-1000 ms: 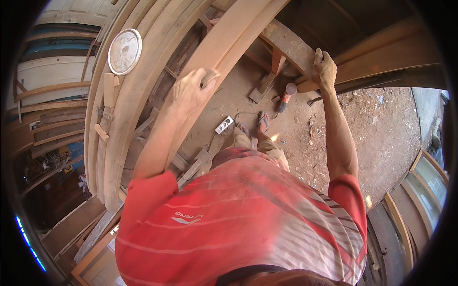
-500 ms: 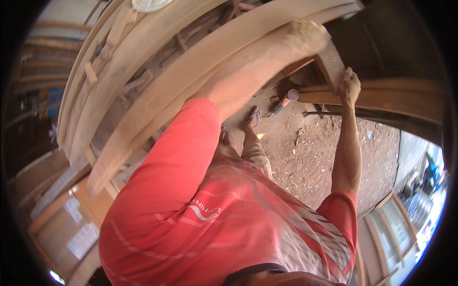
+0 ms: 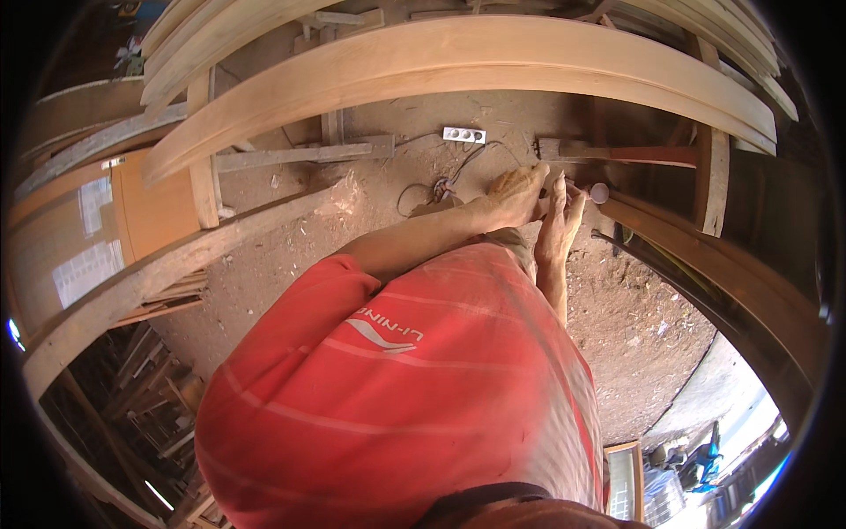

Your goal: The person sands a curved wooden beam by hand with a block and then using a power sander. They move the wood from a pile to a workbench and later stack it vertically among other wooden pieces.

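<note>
Both hands are close together in front of my body, below the near edge of a long curved wooden plank (image 3: 458, 57). My left hand (image 3: 518, 192) is dusty, its fingers stretched out to the right and apparently around nothing. Beside it, my right hand (image 3: 560, 212) points its fingers up and away, open, with nothing visible in it. A small gap shows between the fingertips. Just right of the right hand is a pale round disc (image 3: 599, 192), partly hidden; what it belongs to is unclear. Neither hand touches the plank.
A wooden trestle post (image 3: 712, 181) stands under the plank's right end, another post (image 3: 203, 172) under its left. A white power strip (image 3: 464, 135) with cables lies on the dirt floor (image 3: 291, 256). Long brown boards (image 3: 723, 264) run along the right. More curved planks (image 3: 220, 53) lie beyond.
My left hand has left the plank and my right hand the trestle post. Both came down and together in front of me. My view has turned, so the plank now spans straight across.
</note>
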A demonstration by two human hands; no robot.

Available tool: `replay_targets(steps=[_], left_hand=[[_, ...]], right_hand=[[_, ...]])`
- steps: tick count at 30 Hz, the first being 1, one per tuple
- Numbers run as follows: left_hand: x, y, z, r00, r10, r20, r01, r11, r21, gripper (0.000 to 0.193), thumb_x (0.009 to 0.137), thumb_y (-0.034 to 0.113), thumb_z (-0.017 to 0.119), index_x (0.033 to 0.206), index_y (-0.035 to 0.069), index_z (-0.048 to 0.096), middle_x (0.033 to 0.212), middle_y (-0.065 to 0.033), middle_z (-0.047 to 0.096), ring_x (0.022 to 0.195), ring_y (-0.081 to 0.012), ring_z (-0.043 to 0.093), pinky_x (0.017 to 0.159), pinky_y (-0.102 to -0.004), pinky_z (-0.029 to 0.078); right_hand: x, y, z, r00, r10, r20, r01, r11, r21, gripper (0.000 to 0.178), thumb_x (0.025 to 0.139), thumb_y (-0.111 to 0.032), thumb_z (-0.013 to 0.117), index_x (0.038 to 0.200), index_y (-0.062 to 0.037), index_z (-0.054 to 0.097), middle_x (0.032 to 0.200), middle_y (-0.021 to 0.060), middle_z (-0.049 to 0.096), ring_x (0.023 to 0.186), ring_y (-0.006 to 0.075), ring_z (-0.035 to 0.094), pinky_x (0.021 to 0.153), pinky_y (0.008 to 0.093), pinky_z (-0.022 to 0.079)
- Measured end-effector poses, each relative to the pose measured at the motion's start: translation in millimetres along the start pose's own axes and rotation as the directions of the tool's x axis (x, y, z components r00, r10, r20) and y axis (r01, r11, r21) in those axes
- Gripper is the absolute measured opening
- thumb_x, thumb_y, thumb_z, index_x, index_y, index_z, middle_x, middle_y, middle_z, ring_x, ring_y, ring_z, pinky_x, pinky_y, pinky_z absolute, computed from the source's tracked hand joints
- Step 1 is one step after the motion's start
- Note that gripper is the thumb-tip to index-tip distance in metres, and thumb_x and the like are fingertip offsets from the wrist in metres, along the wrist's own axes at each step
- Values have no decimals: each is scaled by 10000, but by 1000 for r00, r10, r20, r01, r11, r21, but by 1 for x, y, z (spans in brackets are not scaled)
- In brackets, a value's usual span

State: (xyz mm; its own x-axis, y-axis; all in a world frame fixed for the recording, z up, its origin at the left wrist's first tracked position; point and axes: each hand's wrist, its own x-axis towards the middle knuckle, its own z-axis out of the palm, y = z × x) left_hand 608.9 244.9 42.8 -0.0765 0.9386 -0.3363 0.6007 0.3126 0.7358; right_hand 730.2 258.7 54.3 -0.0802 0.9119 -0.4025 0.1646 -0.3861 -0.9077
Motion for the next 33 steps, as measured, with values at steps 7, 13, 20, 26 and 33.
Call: replay_targets(steps=[7, 13, 20, 26, 33], left_hand=[[-75, -40, -50, 907, 348, -238, -329, 937, 117, 667, 849, 386, 793, 1300, -5, 495, 1210, -273, 603, 1137, -446, 605, 934, -531, 518], [-51, -106, -148, 802, 341, -490, 101, 732, 674, 999, 804, 213, 828, 1641, 179, 283, 1587, -228, 319, 1466, -411, 329, 1201, -595, 304], [-7, -135, -198, 853, 368, -371, 131, 537, 833, 965, 826, 49, 754, 1648, 209, 276, 1603, -195, 319, 1479, -402, 333, 1217, -596, 283], [15, -98, -277, 987, 120, -108, -11, 716, 698, 862, 806, -33, 707, 1589, 154, 396, 1513, -229, 500, 1391, -398, 493, 1163, -517, 442], [33, -54, -354, 993, -107, 58, 56, 822, 566, 884, 679, 93, 701, 1536, 129, 488, 1288, -172, 694, 1174, -349, 655, 992, -462, 558]], right_hand=[[-6, 9, 28, 979, 61, 196, -81, 992, 96, 550, 974, -394, 748, 1257, 39, 562, 1052, 112, 682, 896, 143, 622, 755, 283, 518], [-26, 7, 47, 970, 100, 223, -163, 945, 285, 360, 986, -206, 719, 1248, 6, 595, 1088, 114, 717, 896, 169, 678, 693, 286, 514], [-30, -2, 48, 946, 97, 310, -132, 987, 93, 310, 945, -131, 730, 1198, -30, 580, 1079, 87, 707, 932, 176, 706, 722, 278, 540], [-7, -24, 18, 969, -144, 202, 125, 987, 105, 273, 989, -159, 720, 1211, -33, 621, 1023, 76, 707, 844, 145, 686, 719, 265, 560], [42, -87, 10, 877, -445, 181, 467, 878, -103, 292, 1005, -138, 690, 1232, 39, 642, 1188, 97, 730, 1039, 134, 668, 920, 276, 520]])
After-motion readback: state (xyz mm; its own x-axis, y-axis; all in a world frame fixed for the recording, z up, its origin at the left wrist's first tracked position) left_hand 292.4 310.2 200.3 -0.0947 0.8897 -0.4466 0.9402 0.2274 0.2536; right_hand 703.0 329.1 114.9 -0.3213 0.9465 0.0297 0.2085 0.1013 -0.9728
